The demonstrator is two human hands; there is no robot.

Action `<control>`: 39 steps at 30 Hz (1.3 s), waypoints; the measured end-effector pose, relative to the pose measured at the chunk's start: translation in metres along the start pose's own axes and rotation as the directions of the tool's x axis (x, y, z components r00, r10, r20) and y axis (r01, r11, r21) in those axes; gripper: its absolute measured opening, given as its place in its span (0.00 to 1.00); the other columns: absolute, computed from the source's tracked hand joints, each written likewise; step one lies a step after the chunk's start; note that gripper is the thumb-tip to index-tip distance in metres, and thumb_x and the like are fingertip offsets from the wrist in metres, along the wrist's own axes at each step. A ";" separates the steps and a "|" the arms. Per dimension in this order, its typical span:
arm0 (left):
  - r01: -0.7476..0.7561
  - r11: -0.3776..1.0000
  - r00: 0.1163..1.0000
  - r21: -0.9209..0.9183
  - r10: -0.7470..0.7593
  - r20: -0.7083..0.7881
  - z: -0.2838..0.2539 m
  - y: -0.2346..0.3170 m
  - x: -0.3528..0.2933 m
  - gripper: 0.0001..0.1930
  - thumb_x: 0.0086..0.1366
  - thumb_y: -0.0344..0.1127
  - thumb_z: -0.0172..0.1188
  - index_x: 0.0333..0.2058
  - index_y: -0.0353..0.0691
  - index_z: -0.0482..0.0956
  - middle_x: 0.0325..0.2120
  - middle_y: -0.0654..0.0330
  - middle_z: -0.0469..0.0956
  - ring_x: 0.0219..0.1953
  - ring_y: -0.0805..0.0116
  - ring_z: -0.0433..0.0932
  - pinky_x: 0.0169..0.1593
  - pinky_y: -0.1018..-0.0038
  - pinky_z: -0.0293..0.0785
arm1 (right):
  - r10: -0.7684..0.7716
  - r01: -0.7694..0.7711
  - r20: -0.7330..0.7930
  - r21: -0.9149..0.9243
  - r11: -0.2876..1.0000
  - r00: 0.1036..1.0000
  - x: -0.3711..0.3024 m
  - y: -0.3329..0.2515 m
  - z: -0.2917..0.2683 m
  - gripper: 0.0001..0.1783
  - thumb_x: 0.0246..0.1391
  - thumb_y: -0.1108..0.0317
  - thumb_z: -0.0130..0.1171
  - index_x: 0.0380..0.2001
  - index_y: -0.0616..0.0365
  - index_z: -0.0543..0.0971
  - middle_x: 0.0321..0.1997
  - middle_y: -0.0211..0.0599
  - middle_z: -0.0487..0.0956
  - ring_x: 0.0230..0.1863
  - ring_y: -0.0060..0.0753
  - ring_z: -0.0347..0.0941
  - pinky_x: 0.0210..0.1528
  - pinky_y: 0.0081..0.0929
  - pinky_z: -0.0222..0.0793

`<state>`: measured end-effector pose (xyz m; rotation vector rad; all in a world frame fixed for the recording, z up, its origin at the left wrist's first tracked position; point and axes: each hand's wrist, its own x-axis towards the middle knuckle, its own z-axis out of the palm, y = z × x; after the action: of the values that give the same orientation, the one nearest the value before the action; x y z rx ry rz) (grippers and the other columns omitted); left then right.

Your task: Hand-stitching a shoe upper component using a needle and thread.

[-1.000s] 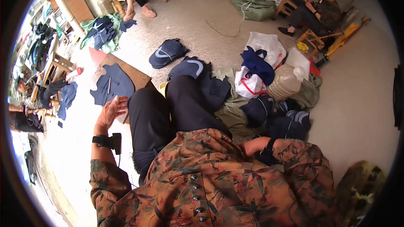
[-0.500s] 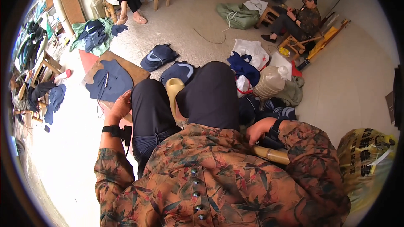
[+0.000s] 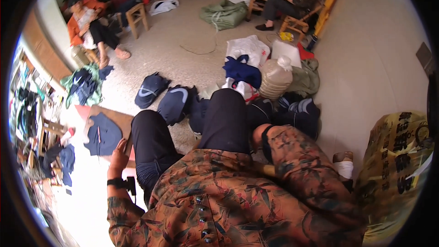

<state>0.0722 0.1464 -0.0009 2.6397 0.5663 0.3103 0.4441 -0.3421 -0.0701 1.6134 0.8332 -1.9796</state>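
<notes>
My left hand [image 3: 119, 155] is beside my left thigh, its fingers stretched along the near edge of a brown board [image 3: 120, 122]. Flat navy cloth pieces [image 3: 106, 132] lie on that board, with a slim pointed stick [image 3: 99, 135] on top. My right hand [image 3: 259, 132] reaches down past my right knee, close to a dark tied bundle [image 3: 260, 110]; its fingers are hidden behind the leg and sleeve. In front of my knees lie navy cloth bundles [image 3: 152, 89] with pale blue bands, and another banded bundle [image 3: 176, 104] beside them.
To the right stand a large clear plastic jug [image 3: 276, 80], a white bag [image 3: 249, 50] and more banded dark bundles [image 3: 297, 114]. A yellow translucent bag [image 3: 388, 174] is near my right elbow. Farther off are a green sack [image 3: 226, 14] and seated people [image 3: 89, 27] on low chairs.
The view has swung, so the room and the other people appear shifted. My right hand has moved forward from the bamboo armrest to beside my right knee. My left hand stays near the board.
</notes>
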 end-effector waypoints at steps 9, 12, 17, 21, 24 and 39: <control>0.200 0.952 0.940 0.233 -0.254 0.230 -0.049 0.053 0.046 0.20 0.45 0.23 0.54 0.41 0.34 0.74 0.35 0.44 0.78 0.38 0.48 0.77 0.41 0.65 0.73 | -0.155 0.213 -0.397 0.106 0.971 0.905 -0.015 -0.022 -0.006 0.30 0.41 0.54 0.66 0.49 0.56 0.75 0.49 0.40 0.76 0.49 0.35 0.71 0.49 0.41 0.65; 0.198 0.971 0.970 0.133 -0.214 0.118 -0.053 0.088 0.099 0.21 0.47 0.23 0.56 0.43 0.33 0.73 0.38 0.45 0.77 0.36 0.52 0.78 0.39 0.67 0.74 | -0.306 0.589 -0.729 0.162 0.792 0.613 0.014 0.005 -0.021 0.27 0.40 0.52 0.65 0.41 0.59 0.79 0.47 0.40 0.77 0.44 0.40 0.73 0.45 0.41 0.67; 0.020 0.996 0.975 -0.092 0.001 0.223 -0.017 0.176 0.230 0.23 0.48 0.23 0.60 0.47 0.30 0.71 0.41 0.47 0.76 0.43 0.57 0.76 0.43 0.70 0.73 | 0.353 0.821 -0.845 0.503 0.269 0.402 0.044 0.072 -0.030 0.23 0.43 0.56 0.66 0.41 0.57 0.76 0.39 0.34 0.76 0.37 0.29 0.72 0.33 0.30 0.69; -0.197 0.948 0.919 -0.251 0.267 0.290 0.060 0.274 0.338 0.24 0.48 0.26 0.64 0.46 0.32 0.72 0.43 0.49 0.75 0.46 0.55 0.74 0.48 0.69 0.71 | 0.638 0.917 -0.668 0.357 -0.178 0.384 0.024 0.129 -0.036 0.33 0.45 0.54 0.64 0.52 0.57 0.68 0.45 0.33 0.71 0.43 0.26 0.68 0.41 0.27 0.68; -0.545 0.784 0.728 -0.297 0.618 0.296 0.127 0.322 0.369 0.26 0.47 0.27 0.67 0.47 0.34 0.71 0.44 0.51 0.75 0.46 0.55 0.75 0.47 0.67 0.71 | 0.778 0.932 -0.517 0.142 -0.333 0.357 0.008 0.172 -0.054 0.36 0.46 0.52 0.63 0.55 0.59 0.65 0.49 0.35 0.70 0.46 0.28 0.68 0.42 0.29 0.68; -0.310 0.947 0.788 -0.087 0.307 0.534 0.134 0.207 0.308 0.18 0.43 0.27 0.63 0.37 0.35 0.74 0.35 0.50 0.75 0.40 0.49 0.73 0.46 0.61 0.70 | 0.600 0.483 -0.331 0.372 0.792 -0.728 -0.100 0.279 -0.156 0.36 0.36 0.57 0.66 0.49 0.64 0.68 0.41 0.52 0.73 0.50 0.56 0.65 0.51 0.41 0.62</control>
<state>0.4574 0.0617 0.0116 2.6410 -0.0583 -0.3525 0.7646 -0.4355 -0.0405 3.5442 -0.0523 1.2647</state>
